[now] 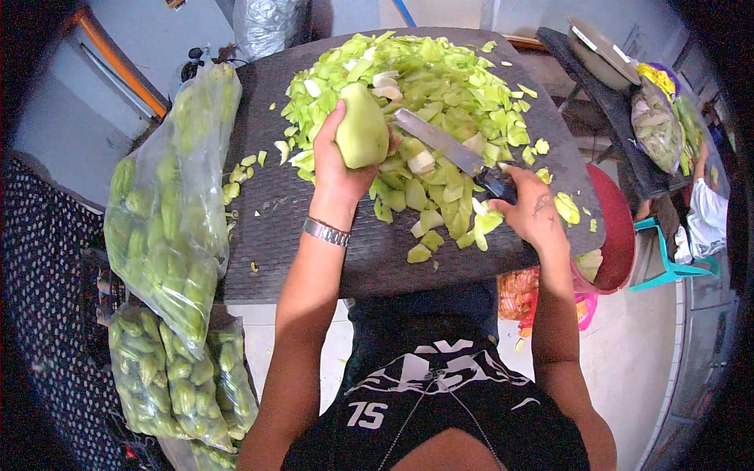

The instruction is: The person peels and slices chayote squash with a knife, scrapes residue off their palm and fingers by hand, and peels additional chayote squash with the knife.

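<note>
My left hand [342,169] is wrapped round a pale green peeled chayote [362,129], holding it up above the table. In my right hand [536,206] is a knife [440,141], gripped by its black handle. Its broad blade points up and to the left, toward the chayote but apart from it. Under and behind both hands spreads a big heap of green peelings [440,78], with some whitish cut pieces among them. The heap lies on a dark, woven-textured table [263,259].
Clear plastic bags of chayotes [169,212] stand along the table's left side, with more bags [184,377] below. A red tub [613,235] sits at the right edge. Beyond it are a teal stool [667,259], another person [711,208] and a side table holding a basin [601,51].
</note>
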